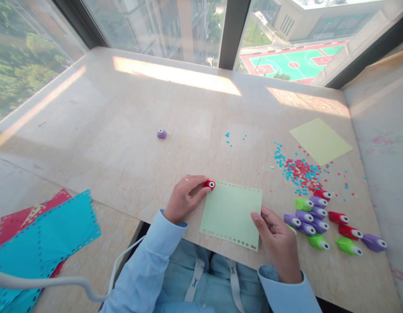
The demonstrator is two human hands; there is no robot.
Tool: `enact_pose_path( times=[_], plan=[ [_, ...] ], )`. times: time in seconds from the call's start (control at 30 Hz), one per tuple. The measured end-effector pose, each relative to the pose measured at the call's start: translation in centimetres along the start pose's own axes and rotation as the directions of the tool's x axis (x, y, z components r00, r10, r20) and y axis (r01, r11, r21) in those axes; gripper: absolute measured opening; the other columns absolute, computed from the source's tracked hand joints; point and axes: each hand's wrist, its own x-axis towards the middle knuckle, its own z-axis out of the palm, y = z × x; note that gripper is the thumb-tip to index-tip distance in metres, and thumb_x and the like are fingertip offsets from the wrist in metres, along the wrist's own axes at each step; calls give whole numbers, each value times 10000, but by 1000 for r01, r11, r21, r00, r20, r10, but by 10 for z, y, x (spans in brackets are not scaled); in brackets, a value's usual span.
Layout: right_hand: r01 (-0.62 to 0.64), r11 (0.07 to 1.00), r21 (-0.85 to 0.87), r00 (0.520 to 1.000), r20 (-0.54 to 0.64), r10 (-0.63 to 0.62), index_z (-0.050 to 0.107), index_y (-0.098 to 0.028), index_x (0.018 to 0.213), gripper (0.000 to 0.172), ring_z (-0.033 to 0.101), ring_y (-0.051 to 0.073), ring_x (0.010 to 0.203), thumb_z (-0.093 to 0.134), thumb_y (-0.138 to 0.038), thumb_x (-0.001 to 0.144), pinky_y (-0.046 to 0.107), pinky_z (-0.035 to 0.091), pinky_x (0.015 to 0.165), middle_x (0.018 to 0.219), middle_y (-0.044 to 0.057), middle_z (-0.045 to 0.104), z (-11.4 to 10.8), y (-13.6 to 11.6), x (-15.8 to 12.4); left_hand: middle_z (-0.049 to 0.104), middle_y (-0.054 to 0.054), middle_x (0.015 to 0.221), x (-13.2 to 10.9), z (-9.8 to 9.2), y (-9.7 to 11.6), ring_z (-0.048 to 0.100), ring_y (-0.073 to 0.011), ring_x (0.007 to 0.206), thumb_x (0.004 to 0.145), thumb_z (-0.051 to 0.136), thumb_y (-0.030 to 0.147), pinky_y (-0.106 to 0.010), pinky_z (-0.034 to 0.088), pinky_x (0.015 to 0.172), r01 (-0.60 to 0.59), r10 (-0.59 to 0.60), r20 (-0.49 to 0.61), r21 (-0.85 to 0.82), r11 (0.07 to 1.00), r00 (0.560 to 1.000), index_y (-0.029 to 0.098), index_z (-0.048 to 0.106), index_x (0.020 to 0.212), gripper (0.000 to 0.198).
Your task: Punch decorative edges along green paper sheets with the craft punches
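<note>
A pale yellow-green sheet of paper lies in front of me, with small shapes punched along its top and bottom edges. My left hand is closed around a small red craft punch at the sheet's upper left corner. At the sheet's right edge, my right hand pinches the paper between thumb and fingers. Just right of that hand stands a group of purple, green and red craft punches.
Red and blue punched bits are scattered at the right, below another pale sheet. A lone purple punch stands farther back. Punched blue sheets and red sheets lie at the left, near a white cable. Windows border the ledge.
</note>
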Motion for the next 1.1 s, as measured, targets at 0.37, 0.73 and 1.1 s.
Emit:
enact_pose_path(
  times=[0.37, 0.73, 1.1],
  plan=[
    [514, 627, -585, 791, 40, -611, 508, -213, 1390, 494, 640, 270, 1148, 588, -337, 918, 388, 560, 911, 1287, 96, 650, -22, -14, -55, 728, -66, 1035, 2, 2, 2, 653, -196, 976, 895, 622, 278, -363, 519, 870, -66, 67, -19, 54, 996, 998, 212, 670, 1079, 201],
    [698, 526, -487, 692, 265, -672, 590, -182, 1263, 327, 489, 288, 1324, 525, -276, 957, 545, 407, 1086, 1366, 138, 583, 14, 19, 1, 733, -75, 1072, 2, 4, -1, 654, -202, 996, 879, 649, 221, -381, 530, 866, -110, 112, -14, 76, 991, 994, 224, 702, 1080, 207],
    [722, 533, -441, 680, 313, -663, 513, -194, 1368, 425, 424, 244, 1383, 501, -125, 949, 496, 333, 1146, 1400, 122, 561, 10, 23, 4, 733, -61, 1081, 4, 4, 1, 640, -180, 959, 876, 649, 169, -359, 526, 833, -166, 165, 18, 103, 981, 986, 225, 700, 1089, 227]
  ],
)
